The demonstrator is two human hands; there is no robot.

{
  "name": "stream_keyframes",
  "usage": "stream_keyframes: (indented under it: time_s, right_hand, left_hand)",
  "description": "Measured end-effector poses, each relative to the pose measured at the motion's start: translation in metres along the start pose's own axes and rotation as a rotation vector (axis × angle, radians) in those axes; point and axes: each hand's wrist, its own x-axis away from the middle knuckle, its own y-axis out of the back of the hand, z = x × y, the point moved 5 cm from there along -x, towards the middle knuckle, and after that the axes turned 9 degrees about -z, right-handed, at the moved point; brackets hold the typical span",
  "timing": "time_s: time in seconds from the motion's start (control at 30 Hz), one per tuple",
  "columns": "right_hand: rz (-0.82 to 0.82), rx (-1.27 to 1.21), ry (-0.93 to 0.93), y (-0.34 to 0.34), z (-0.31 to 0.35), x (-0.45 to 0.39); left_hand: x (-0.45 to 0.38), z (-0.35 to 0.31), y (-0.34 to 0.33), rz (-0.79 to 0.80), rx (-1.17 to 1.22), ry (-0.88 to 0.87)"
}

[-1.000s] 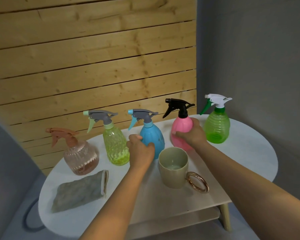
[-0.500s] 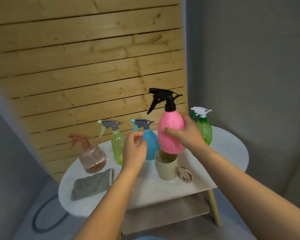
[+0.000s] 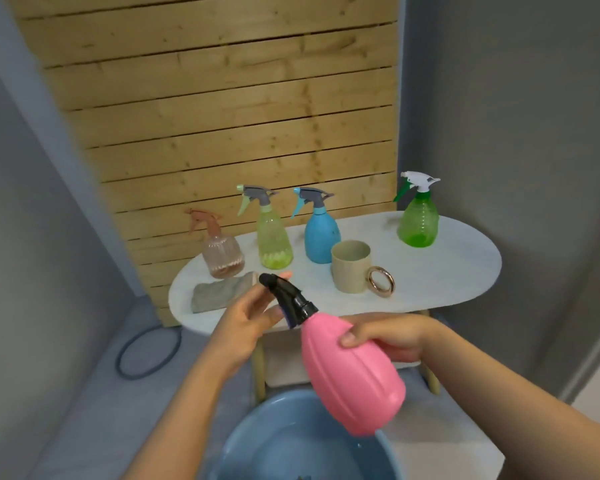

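One pink bottle [image 3: 354, 372] (trigger [image 3: 289, 315] partly hidden)

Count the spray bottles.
5. Four stand on the table: rose bottle, lime bottle, blue bottle, green bottle. The right hand holds the pink bottle; the left hand grips its sprayer.

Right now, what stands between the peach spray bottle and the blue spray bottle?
The yellow-green spray bottle, standing upright in the row on the white table; the head view shows it.
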Motion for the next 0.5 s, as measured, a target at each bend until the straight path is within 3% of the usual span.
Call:
stream_keyframes:
  time_s: [0.1, 0.37, 0.43, 0.5]
  right_hand:
    - [0.074, -0.119, -0.06, -0.006, -0.013, -0.01]
    - [-0.035, -0.107, -0.12, 0.0, -0.012, -0.022]
    - [-0.108, 0.195, -0.043, 0.005, -0.009, -0.028]
    - [-0.294, 0.632, 0.027, 0.013, -0.007, -0.033]
  left_hand:
    - [0.009, 0.007, 0.004, -0.02, 0.057, 0.011]
    - [0.003, 0.006, 0.013, -0.063, -0.023, -0.025]
    - [0.0, 0.011, 0.014, -0.107, -0.183, -0.046]
    - [-0.004, 0.023, 0.013, -0.134, -0.386, -0.018]
